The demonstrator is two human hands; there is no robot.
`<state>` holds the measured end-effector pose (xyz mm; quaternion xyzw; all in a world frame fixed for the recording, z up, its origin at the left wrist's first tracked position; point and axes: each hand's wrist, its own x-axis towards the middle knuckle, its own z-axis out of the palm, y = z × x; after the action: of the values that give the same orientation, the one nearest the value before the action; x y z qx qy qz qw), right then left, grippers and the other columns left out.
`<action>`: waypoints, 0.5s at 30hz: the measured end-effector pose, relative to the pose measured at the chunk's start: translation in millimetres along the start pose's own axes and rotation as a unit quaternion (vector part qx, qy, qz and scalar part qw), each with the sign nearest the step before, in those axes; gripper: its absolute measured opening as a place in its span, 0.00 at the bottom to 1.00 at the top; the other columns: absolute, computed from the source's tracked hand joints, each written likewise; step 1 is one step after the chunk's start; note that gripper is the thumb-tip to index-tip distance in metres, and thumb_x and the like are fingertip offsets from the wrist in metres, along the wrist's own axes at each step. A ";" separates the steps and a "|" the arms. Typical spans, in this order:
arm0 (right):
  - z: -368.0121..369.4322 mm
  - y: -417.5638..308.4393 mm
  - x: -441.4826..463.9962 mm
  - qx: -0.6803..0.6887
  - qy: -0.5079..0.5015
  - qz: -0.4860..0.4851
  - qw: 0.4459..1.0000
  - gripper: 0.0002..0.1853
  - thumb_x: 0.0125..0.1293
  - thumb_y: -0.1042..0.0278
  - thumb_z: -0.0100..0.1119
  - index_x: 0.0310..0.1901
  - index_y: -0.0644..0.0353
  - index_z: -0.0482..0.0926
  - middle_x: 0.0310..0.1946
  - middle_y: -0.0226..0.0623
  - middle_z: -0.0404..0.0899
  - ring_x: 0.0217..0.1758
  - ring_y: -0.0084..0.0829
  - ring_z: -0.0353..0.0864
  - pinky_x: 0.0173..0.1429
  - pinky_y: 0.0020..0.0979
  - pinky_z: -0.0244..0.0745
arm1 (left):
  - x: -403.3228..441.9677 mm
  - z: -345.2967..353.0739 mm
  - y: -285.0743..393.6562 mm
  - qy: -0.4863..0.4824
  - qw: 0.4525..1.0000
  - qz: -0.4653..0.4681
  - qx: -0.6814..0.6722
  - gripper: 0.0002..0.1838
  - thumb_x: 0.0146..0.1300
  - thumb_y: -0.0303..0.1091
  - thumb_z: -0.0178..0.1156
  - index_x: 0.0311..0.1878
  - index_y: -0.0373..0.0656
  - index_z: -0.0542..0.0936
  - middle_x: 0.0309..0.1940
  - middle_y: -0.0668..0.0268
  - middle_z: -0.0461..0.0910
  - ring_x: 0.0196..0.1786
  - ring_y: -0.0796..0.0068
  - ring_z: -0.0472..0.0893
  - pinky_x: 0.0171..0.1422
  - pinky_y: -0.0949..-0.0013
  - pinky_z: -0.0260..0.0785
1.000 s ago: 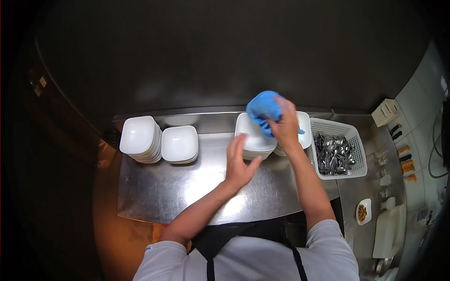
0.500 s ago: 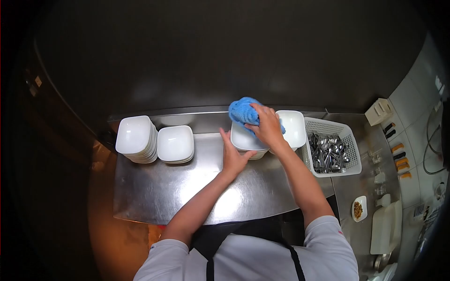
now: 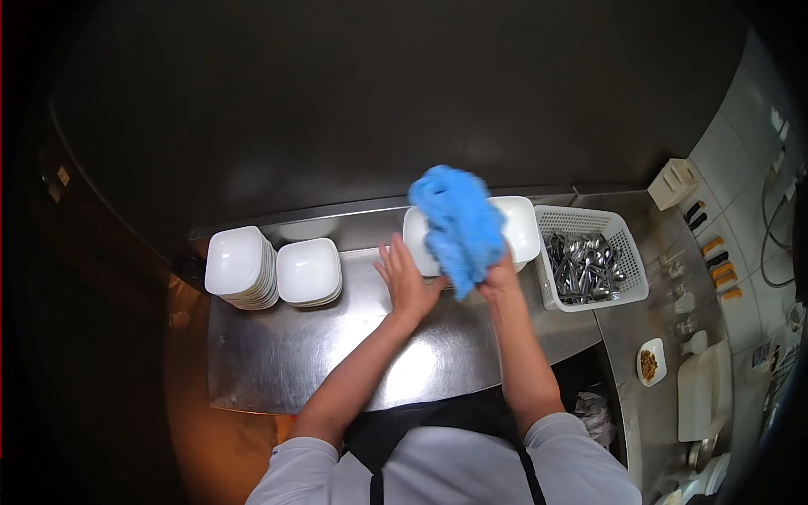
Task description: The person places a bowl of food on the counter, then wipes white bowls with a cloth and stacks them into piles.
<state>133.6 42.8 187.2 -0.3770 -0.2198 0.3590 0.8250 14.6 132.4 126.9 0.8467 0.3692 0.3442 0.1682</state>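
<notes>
My right hand grips a fluffy blue cloth, which hangs loosely over a white square bowl on a stack. The cloth is blurred and hides much of that bowl and most of my right fingers. At the stack's near left side is my left hand, fingers spread and thumb toward the stack; whether it touches cannot be made out. Just right of the cloth stands another white square bowl.
To the left on the steel counter stand a tall bowl stack and a shorter stack. A white perforated basket of cutlery sits on the right, with a small dish of food beyond it.
My right hand has turned and drawn nearer to me, so the cloth now spreads out and hangs down over the middle stack. My left hand has shifted slightly left, its fingers spread wider.
</notes>
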 end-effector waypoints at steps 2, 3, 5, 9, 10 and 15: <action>-17.9 -27.9 -20.4 0.115 -0.033 -0.040 0.992 0.33 0.67 0.49 0.60 0.67 0.60 0.67 0.62 0.41 0.75 0.60 0.39 0.79 0.65 0.43 0.76 | 7.8 -11.7 7.8 -0.056 0.991 0.120 0.024 0.49 0.55 0.45 0.71 0.73 0.31 0.57 0.69 0.43 0.65 0.76 0.43 0.57 0.75 0.27 0.36; -30.6 -32.3 -27.8 0.107 0.002 -0.079 0.991 0.36 0.66 0.45 0.60 0.68 0.59 0.66 0.64 0.41 0.73 0.63 0.40 0.77 0.67 0.44 0.74 | 11.1 -7.6 5.0 -0.099 0.977 0.184 0.036 0.45 0.57 0.43 0.69 0.72 0.31 0.59 0.69 0.44 0.66 0.76 0.44 0.59 0.75 0.27 0.35; -49.8 -41.7 -39.8 0.084 0.067 -0.162 0.981 0.41 0.62 0.38 0.61 0.70 0.57 0.64 0.68 0.39 0.70 0.68 0.41 0.72 0.71 0.47 0.70 | 24.1 -7.7 11.4 -0.266 0.933 0.241 0.035 0.24 0.67 0.37 0.60 0.63 0.37 0.72 0.61 0.50 0.76 0.67 0.47 0.71 0.73 0.30 0.48; -60.2 -48.1 -56.7 0.110 0.103 -0.232 0.961 0.33 0.69 0.50 0.57 0.70 0.59 0.64 0.65 0.39 0.71 0.66 0.38 0.73 0.71 0.44 0.69 | 23.4 -1.5 13.6 -0.231 0.945 0.226 -0.050 0.12 0.70 0.37 0.56 0.50 0.41 0.80 0.42 0.55 0.83 0.46 0.52 0.82 0.56 0.47 0.69; -71.2 -38.2 -56.9 0.064 0.144 -0.258 0.953 0.33 0.70 0.52 0.58 0.70 0.60 0.63 0.65 0.39 0.70 0.66 0.37 0.72 0.70 0.43 0.69 | 25.0 -9.1 18.1 -0.236 0.949 0.194 -0.073 0.12 0.71 0.38 0.55 0.47 0.41 0.80 0.37 0.56 0.83 0.41 0.55 0.83 0.50 0.52 0.71; -55.5 4.4 -73.4 -0.232 0.240 -0.275 0.902 0.34 0.65 0.62 0.66 0.69 0.61 0.63 0.64 0.46 0.67 0.65 0.39 0.71 0.68 0.42 0.68 | 30.1 -17.2 26.3 -0.204 0.892 0.008 -0.403 0.12 0.71 0.38 0.56 0.42 0.38 0.81 0.30 0.61 0.83 0.35 0.72 0.81 0.40 0.65 0.71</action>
<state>119.4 -36.5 142.7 -0.5573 -0.1874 -0.0445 0.8077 30.6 137.5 167.0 0.7610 0.1497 0.2841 0.5637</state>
